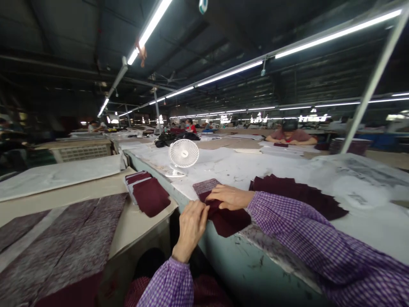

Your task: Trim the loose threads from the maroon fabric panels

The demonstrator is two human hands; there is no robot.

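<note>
A maroon fabric piece [230,222] lies at the near edge of the white-covered table, its lower part hanging slightly over the edge. My left hand [191,224] is closed, with thumb and fingers pinching the left edge of this fabric. Bent over its upper part, my right hand [231,197] grips the cloth close to my left fingertips. Just beyond my fingers shows a mottled grey-maroon fabric piece [205,186]. The exact fold between the two hands is hidden by the fingers. To the right, a fanned row of maroon fabric pieces [294,192] lies beyond my right sleeve.
A white clip fan [183,154] stands on the table's left edge. On the lower left table, a maroon stack [151,196] sits near mottled fabric panels [79,234]. Clear plastic sheeting [361,183] lies at right. A person [290,134] leans over the far table.
</note>
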